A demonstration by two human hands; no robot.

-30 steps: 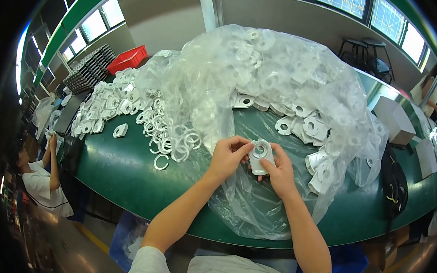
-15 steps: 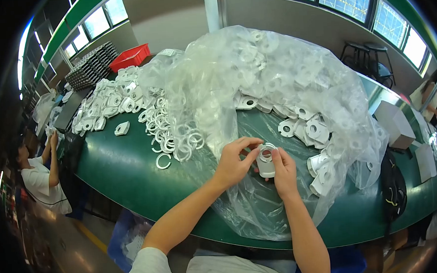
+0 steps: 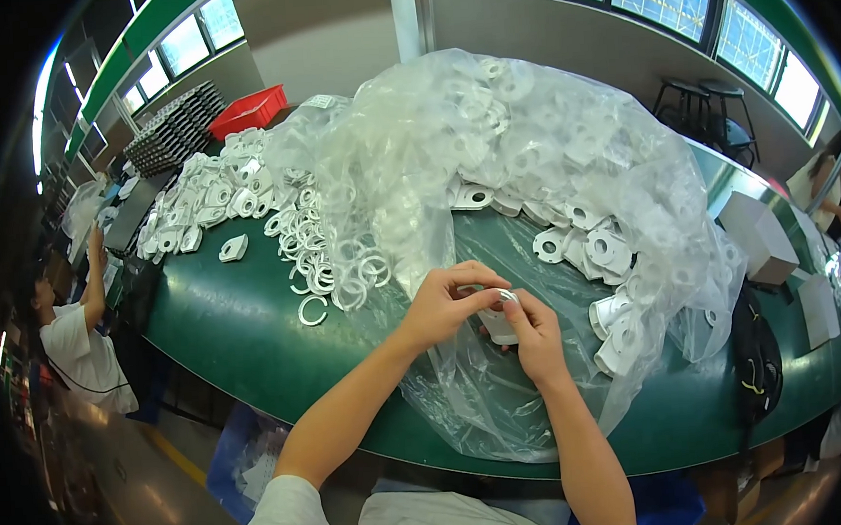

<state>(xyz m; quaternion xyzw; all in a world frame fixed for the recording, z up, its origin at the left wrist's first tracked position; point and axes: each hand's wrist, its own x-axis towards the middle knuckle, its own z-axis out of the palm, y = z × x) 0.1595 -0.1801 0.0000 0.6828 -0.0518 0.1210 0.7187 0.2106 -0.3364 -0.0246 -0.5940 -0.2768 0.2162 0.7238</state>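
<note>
Above the plastic sheet near the front of the table, both hands are closed round a white plastic housing (image 3: 500,331). My left hand (image 3: 446,304) grips its left side, with thumb and fingers at the upper end. My right hand (image 3: 536,332) wraps its right side, the thumb near a white open ring (image 3: 507,296) at the top. The fingers hide much of both parts, so how the ring sits cannot be made out. Loose open rings (image 3: 318,258) lie heaped to the left. One ring (image 3: 313,312) lies at that heap's near edge.
Clear plastic sheeting (image 3: 405,149) covers a large pile of white housings (image 3: 610,248). More housings (image 3: 212,193) are heaped at left, before a red bin (image 3: 248,111) and stacked grey trays (image 3: 178,128). White boxes (image 3: 760,240) stand at right. Another person (image 3: 82,328) works at far left.
My hands have drawn closer together over the housing and ring, and now cover more of them. The housing has tilted. At far left, the other person's arm has risen.
</note>
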